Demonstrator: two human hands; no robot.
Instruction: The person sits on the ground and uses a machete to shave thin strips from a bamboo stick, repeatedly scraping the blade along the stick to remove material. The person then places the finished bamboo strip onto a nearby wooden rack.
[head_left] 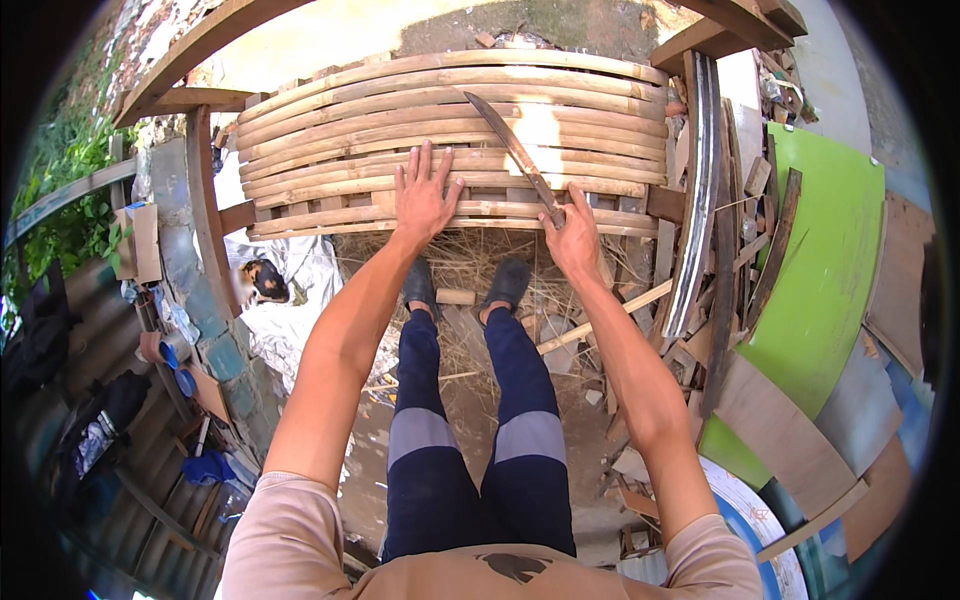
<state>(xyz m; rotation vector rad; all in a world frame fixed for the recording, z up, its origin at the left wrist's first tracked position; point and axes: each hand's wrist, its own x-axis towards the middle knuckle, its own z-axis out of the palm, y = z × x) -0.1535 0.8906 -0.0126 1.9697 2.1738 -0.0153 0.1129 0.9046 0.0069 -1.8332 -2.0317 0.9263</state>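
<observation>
A bench of long split-bamboo slats (340,117) stretches across in front of me, with narrow gaps between the slats. My left hand (424,196) lies flat on the nearer slats, its fingers spread. In my right hand (573,232) is the handle of a machete (512,143), gripped at the bench's near edge. Its long, dark, rust-marked blade points away and to the left over the slats, the tip near the far ones. I cannot tell whether the blade touches the bamboo.
Wooden posts (203,200) frame the bench. A black, orange and white cat (267,281) lies on a white sheet (300,322) at the left. Wood scraps and straw litter the ground around my feet. Green board (815,270) and loose planks lie at the right.
</observation>
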